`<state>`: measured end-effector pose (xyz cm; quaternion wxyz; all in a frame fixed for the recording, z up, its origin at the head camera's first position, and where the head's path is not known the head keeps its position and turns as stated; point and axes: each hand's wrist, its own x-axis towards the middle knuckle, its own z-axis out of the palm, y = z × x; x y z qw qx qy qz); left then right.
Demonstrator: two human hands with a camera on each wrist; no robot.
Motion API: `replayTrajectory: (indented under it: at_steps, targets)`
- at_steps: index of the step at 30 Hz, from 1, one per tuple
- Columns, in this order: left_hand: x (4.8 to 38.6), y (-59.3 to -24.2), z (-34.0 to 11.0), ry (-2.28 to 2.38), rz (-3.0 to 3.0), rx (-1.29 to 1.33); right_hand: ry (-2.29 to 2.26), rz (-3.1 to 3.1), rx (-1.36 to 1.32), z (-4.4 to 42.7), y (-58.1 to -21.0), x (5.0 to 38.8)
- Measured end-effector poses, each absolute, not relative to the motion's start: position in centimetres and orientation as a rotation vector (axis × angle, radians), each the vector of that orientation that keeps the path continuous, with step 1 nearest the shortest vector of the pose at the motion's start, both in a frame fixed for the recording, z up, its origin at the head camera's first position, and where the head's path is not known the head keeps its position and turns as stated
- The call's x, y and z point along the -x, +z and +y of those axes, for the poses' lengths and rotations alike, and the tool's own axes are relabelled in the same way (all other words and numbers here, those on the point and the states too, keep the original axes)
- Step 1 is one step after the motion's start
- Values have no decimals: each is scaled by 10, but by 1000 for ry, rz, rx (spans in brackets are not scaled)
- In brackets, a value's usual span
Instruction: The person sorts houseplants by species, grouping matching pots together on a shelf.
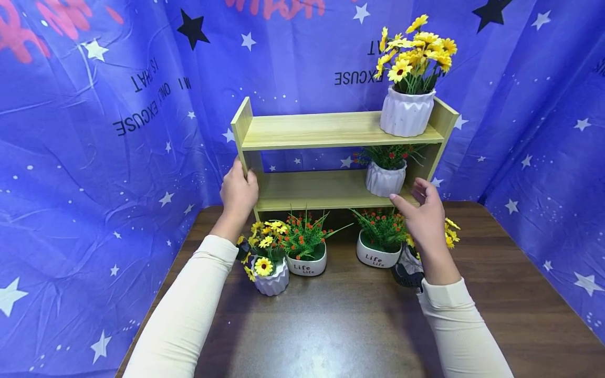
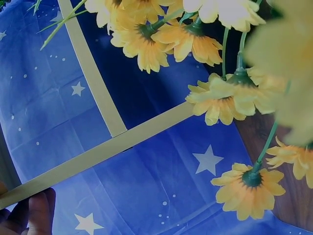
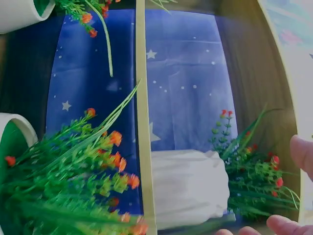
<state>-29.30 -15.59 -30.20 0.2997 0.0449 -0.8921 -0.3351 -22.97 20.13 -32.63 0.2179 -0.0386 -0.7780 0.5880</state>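
Note:
A light wooden two-tier shelf [image 1: 307, 128] stands toward the back of the table. My left hand [image 1: 238, 191] grips the edge of its left side panel, and in the left wrist view those fingers [image 2: 41, 210] wrap that edge. By the right side panel, my right hand [image 1: 425, 218] has its fingers spread, with nothing held. Close to its fingertips, a white ribbed pot [image 3: 190, 188] with red-flowered greenery sits on the lower tier. Another white ribbed pot [image 1: 407, 111] with yellow daisies [image 1: 418, 55] stands at the right end of the top tier.
Below and in front of the shelf, two white oval "Life" planters [image 1: 307, 265] hold red-flowered plants. A ribbed daisy pot [image 1: 271, 278] stands at the left; more yellow flowers [image 1: 451, 233] show behind my right wrist. A blue star-patterned curtain [image 1: 293, 63] surrounds the brown table [image 1: 321, 331].

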Motion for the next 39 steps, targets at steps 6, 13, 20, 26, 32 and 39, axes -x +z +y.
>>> replayTrajectory:
  at_steps: [6, 13, 20, 26, 32, 39]
  targets:
    - [293, -301, -156, -904, -2369, -121, 1647, -2113, 150, 212, -341, 210]
    - [293, -301, -156, -907, -2373, -107, 1577, -2136, 285, 226, -362, 190]
    - [293, -302, -156, -904, -2371, -102, 1498, -2151, 355, 238, -379, 171]
    - [293, -302, -158, -882, -2378, -75, 1445, -2104, 421, 248, -394, 160]
    - [294, -304, -158, -866, -2395, -76, 1397, -2114, 476, 255, -408, 153]
    - [292, -306, -159, -887, -2402, -82, 1422, -2141, 557, 260, -420, 152]
